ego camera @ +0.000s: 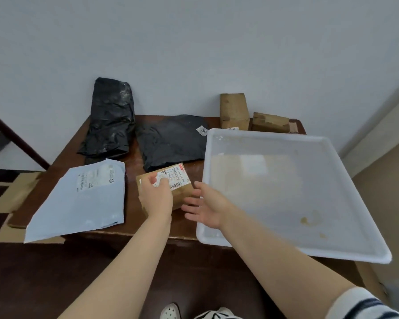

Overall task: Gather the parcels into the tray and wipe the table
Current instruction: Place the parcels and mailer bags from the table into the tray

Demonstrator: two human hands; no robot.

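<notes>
Left hand point(156, 195) grips a box point(182, 188), arm outstretched. Right hand point(206, 207) hovers just beside, fingers straight and spread.

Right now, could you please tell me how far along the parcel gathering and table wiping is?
Early. Done: no parcel clearly lies in the white tray. In hand: the left hand grips the small labelled box, with the right hand open beside it. Left: the white mailer, crumpled black bag, flat black bag, tall brown box and low brown box. No cloth shows, so wiping the table looks unstarted.
</notes>
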